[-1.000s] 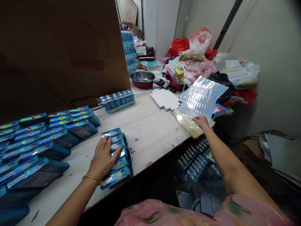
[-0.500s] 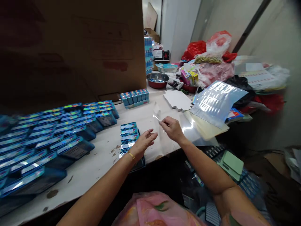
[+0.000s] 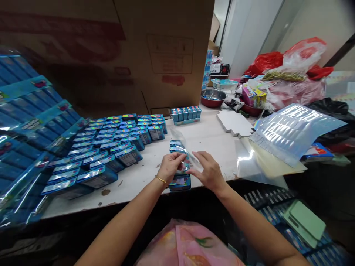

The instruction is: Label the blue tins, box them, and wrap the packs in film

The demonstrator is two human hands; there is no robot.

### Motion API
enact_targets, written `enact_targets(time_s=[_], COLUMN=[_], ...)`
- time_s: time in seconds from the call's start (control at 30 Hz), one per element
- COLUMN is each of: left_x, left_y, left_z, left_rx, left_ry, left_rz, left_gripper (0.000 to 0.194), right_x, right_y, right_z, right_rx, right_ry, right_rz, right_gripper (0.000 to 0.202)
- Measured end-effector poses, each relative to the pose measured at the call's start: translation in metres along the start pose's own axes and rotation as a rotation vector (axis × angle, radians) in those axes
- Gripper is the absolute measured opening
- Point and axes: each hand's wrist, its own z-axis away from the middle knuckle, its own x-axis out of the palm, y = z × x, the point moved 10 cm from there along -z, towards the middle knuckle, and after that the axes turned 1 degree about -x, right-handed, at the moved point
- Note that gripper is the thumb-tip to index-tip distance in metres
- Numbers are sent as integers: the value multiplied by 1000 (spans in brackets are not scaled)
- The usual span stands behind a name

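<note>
A thin clear plastic bag (image 3: 181, 139) stretches between my hands, its far end reaching away over the table. My left hand (image 3: 171, 169) pinches its near edge between thumb and fingertips. My right hand (image 3: 208, 170) curves around the other side of the plastic, thumb and fingers bent against it. Beneath both hands, a short row of small blue boxes (image 3: 179, 181) with shiny tops runs to the table's front edge; the hands and plastic partly cover it.
Many blue boxes (image 3: 129, 155) stand in rows on the left. Wrapped blue packs (image 3: 33, 99) are stacked at far left. A large cardboard box (image 3: 111, 55) walls the back. A filled blue tray (image 3: 186, 120), white card (image 3: 235, 123) and plastic sheets (image 3: 294, 129) lie beyond and right.
My left hand has come to the plastic and pinches it. The plastic and my right hand are now over the blue box row. The view has swung left, showing the wrapped packs.
</note>
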Motion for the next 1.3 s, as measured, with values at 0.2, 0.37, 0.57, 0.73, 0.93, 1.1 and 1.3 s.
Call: enact_targets(time_s=[0.2, 0.37, 0.57, 0.73, 0.93, 1.1, 1.3], left_x=[-28, -45, -43, -31, -37, -34, -51], left_y=[5, 16, 30, 50, 64, 79, 84], left_z=[-1, 1, 21, 42, 44, 54, 62], left_rx=[69, 280, 405, 601, 637, 689, 684], left_ry=[112, 261, 174, 108, 181, 161, 265], left_rz=[-65, -246, -237, -547, -623, -711, -721], left_gripper=[34, 39, 62, 30, 22, 18, 20], right_x=[20, 18, 24, 34, 26, 21, 14], right_y=[-11, -11, -20, -10, -2, -12, -19], right_z=[8, -6, -15, -21, -40, -47, -50], right_rx=[-66, -11, -70, -43, 9, -35, -84], right_ry=[-108, -53, -65, -188, -248, -299, -396], right_rz=[188, 259, 386, 362, 247, 11, -77], right_gripper=[23, 27, 23, 33, 46, 46, 27])
